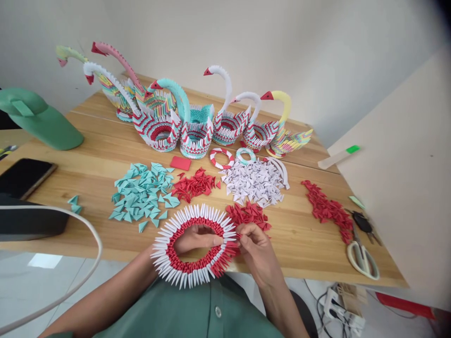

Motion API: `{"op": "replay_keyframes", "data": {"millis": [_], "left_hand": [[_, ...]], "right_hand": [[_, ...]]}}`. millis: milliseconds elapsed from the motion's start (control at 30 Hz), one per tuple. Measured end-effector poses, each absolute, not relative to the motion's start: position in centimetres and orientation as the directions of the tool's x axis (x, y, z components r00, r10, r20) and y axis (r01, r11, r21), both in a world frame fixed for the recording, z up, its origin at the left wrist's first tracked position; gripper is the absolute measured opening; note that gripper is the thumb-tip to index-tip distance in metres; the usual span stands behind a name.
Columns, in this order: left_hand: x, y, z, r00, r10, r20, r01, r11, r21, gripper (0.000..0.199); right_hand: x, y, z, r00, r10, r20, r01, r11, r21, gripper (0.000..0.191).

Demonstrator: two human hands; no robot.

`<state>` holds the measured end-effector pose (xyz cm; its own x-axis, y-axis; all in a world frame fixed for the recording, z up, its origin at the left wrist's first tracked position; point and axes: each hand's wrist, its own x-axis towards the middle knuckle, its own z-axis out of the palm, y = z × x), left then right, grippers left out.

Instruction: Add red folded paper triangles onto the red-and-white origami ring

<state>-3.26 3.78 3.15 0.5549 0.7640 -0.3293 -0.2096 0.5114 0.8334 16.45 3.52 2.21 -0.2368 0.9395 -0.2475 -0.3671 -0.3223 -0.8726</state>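
A ring of folded paper pieces [169,239], red inside with white points outside and a red stretch at the lower right, is held above the table's front edge. My left hand [197,240] reaches through from beneath, its thumb lying over the ring's right inner side; its other fingers are partly hidden. At the ring's right edge, my right hand [257,246] pinches a small red paper piece [238,236] between thumb and fingertips. Close behind that hand lies a pile of red folded pieces [248,213].
Piles of turquoise pieces [141,192], red pieces [196,184] and white pieces [253,180] lie mid-table. Several paper swans [195,136] stand behind them. Scissors [362,260] and keys [364,223] lie right; a phone [24,178], green flask [45,122] and white cable [95,244] are left.
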Motion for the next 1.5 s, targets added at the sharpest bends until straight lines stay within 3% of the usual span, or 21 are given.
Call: {"op": "replay_keyframes", "data": {"millis": [100, 233, 467, 733, 967, 1067, 1200, 1333, 1500], "left_hand": [[-3.4, 3.9, 3.5, 0.543, 0.737, -0.402, -0.205, 0.581, 0.788, 0.04], [-3.4, 3.9, 4.1, 0.526, 0.777, -0.346, -0.283, 0.543, 0.79, 0.033], [-3.5, 3.6, 3.3, 0.53, 0.739, -0.415, -0.302, 0.622, 0.722, 0.039], [-3.4, 4.0, 2.9, 0.526, 0.771, -0.359, -0.431, 0.605, 0.669, 0.034], [-3.6, 4.4, 3.2, 0.53, 0.784, -0.323, -0.382, 0.561, 0.735, 0.034], [-2.9, 4.2, 2.0, 0.426, 0.829, -0.363, -0.35, 0.521, 0.778, 0.035], [-1.8, 3.8, 0.6, 0.425, 0.88, -0.211, -0.365, 0.38, 0.85, 0.03], [-1.3, 3.8, 1.2, 0.497, 0.858, -0.131, -0.37, 0.346, 0.862, 0.029], [-1.3, 4.0, 1.9, 0.57, 0.821, -0.033, -0.433, 0.334, 0.837, 0.025]], "right_hand": [[16.5, 3.6, 2.1, -0.238, 0.944, -0.227, -0.339, -0.3, -0.892, 0.017], [16.5, 3.6, 2.1, -0.249, 0.947, -0.203, -0.278, -0.27, -0.922, 0.019], [17.4, 4.7, 3.1, -0.39, 0.904, -0.174, -0.126, -0.24, -0.963, 0.021], [17.5, 6.0, 3.8, -0.521, 0.831, -0.195, -0.075, -0.272, -0.959, 0.018], [17.2, 6.0, 3.3, -0.459, 0.872, -0.168, -0.002, -0.19, -0.982, 0.022], [17.0, 5.6, 3.8, -0.33, 0.939, -0.093, 0.136, -0.05, -0.989, 0.015], [17.3, 4.8, 4.7, -0.24, 0.971, -0.004, 0.345, 0.082, -0.935, 0.008], [18.0, 4.5, 5.0, -0.212, 0.966, -0.149, 0.3, -0.081, -0.95, 0.023], [17.8, 4.5, 4.9, -0.318, 0.907, -0.276, 0.219, -0.213, -0.952, 0.03]]}}
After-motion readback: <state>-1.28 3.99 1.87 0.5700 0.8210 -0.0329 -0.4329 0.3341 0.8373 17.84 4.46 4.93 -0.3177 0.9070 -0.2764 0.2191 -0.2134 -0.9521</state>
